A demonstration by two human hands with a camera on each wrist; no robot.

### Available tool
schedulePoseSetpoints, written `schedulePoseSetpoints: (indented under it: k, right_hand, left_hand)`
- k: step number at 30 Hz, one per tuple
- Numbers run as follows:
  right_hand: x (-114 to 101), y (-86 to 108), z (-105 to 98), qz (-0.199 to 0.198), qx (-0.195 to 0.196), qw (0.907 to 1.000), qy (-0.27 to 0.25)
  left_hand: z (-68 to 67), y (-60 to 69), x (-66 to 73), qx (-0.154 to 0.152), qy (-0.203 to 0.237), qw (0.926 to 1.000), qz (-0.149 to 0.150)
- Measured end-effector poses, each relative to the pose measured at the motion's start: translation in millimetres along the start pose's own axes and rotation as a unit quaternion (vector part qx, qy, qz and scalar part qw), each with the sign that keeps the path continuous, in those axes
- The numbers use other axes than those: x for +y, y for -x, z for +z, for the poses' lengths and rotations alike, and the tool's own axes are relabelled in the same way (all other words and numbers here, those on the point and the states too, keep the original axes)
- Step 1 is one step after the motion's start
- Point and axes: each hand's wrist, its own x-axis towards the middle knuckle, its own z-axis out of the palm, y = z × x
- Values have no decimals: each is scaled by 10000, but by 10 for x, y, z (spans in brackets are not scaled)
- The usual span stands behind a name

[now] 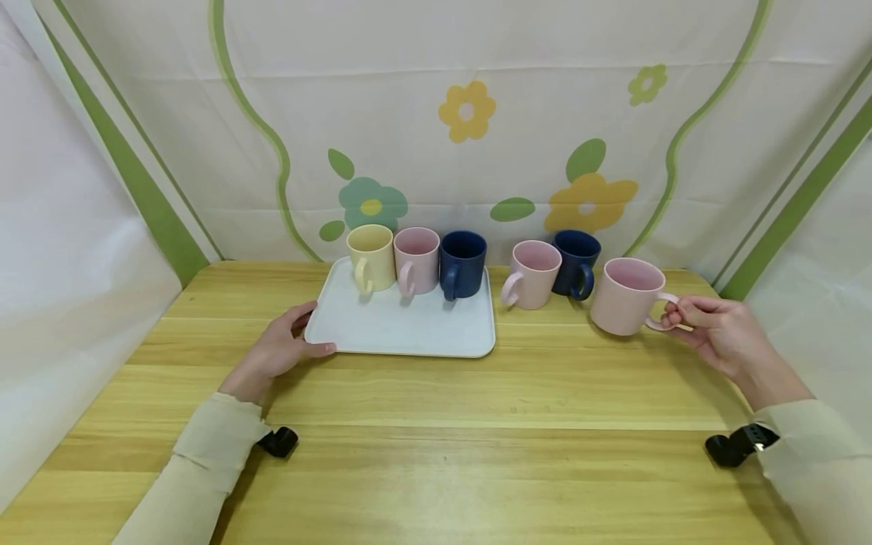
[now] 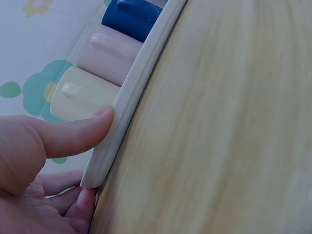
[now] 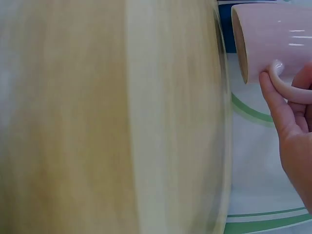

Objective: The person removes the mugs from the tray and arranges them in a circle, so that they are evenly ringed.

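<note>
The left hand (image 1: pixel 282 342) is gripping a white tray (image 1: pixel 409 329), the right hand (image 1: pixel 725 333) pinching a pink mug (image 1: pixel 620 306). Three other mugs (image 1: pixel 425 271) are leaving room toward the tray's front edge (image 1: pixel 409 353).

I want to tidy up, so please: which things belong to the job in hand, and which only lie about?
Seems part of the job:
Held pink mug, handle in right grip
White tray, corner in left grip
On it: yellow mug, middle pink mug, navy mug

Probably just around:
Loose pink mug, loose navy mug, untouched, though perhaps also needed
Wooden table, flowered cloth
</note>
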Motion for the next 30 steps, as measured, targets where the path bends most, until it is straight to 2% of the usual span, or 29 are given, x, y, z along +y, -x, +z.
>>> schedulePoseSetpoints:
  k: [5, 11, 14, 17, 20, 25, 30]
  right_hand:
    - [-23, -33, -20, 250, 342, 9989, 205]
    - [-44, -80, -17, 433, 574, 9965, 426]
    - [-64, -109, 5, 522, 780, 9929, 730]
    - [-82, -141, 32, 751, 1113, 9827, 1279]
    - [-100, -156, 55, 1040, 1438, 9686, 1739]
    - [-122, -195, 101, 1335, 1821, 9549, 1930]
    - [-126, -254, 145, 1493, 2002, 9435, 2179]
  left_hand:
    - [-7, 18, 11, 11, -6, 10000, 8]
    - [3, 19, 28, 11, -34, 10000, -25]
    - [4, 19, 32, 21, -32, 10000, -34]
    - [2, 26, 36, 35, -53, 10000, -37]
    - [4, 27, 42, 29, -61, 10000, -24]
    - [5, 23, 48, 48, -50, 10000, -19]
    - [1, 17, 38, 47, -60, 10000, -32]
